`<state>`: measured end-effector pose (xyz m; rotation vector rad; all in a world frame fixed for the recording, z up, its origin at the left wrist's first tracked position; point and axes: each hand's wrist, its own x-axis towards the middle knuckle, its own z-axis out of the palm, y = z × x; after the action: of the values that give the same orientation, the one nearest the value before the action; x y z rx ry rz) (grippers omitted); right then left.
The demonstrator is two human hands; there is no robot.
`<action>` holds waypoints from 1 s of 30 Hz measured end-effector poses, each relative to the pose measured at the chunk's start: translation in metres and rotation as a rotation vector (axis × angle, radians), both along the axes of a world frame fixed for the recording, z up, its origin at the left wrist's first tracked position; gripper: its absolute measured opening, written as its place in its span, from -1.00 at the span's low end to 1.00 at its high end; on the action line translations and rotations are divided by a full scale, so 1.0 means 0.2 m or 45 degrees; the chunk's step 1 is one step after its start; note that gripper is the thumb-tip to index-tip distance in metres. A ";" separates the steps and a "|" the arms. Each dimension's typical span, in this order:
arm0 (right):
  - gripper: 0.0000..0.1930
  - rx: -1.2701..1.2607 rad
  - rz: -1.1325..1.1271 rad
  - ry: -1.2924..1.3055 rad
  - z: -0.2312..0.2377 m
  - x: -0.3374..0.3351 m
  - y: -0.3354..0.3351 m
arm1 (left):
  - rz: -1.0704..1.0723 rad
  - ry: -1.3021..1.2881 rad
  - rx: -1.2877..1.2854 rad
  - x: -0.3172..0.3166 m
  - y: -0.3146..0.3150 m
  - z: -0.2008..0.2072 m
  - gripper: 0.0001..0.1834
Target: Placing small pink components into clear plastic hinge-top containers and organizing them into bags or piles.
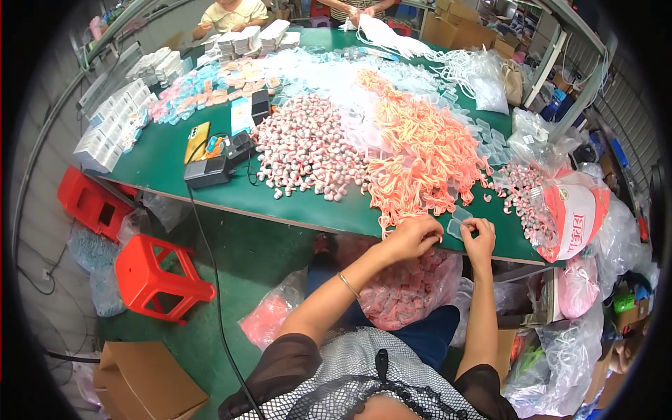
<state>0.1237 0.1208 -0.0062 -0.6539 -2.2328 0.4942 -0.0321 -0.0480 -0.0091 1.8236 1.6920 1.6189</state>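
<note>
At the table's near edge, my left hand has its fingers pinched together beside the front of a heap of orange cords. Whatever lies between those fingertips is too small to make out. Just to the right, my right hand grips a small clear plastic case between thumb and fingers, close to the tabletop. Left of the cords spreads a pile of small pink-and-grey rounded pieces. More such pieces spill from a red-and-white bag on the right.
Black devices with a cable and a yellow phone lie at left on the green table. White boxes line its left end. Two people work across it. A red stool and carton stand on the floor.
</note>
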 end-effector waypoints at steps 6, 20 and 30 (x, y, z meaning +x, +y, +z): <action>-0.86 0.067 -0.044 -0.031 -0.02 0.03 0.04 | -0.246 -0.080 -0.047 -0.14 0.03 0.05 -0.87; -0.85 0.128 0.005 -0.139 0.05 0.07 0.02 | -0.203 -0.018 0.033 0.00 -0.03 0.10 -0.79; -0.87 -0.057 -0.180 -0.006 0.02 -0.04 0.42 | -0.189 0.061 0.057 0.03 -0.05 0.07 -0.84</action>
<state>0.1148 0.2039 -0.0024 -0.8306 -2.1664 0.4729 -0.0255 -0.0580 0.0055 1.9728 1.5100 1.5766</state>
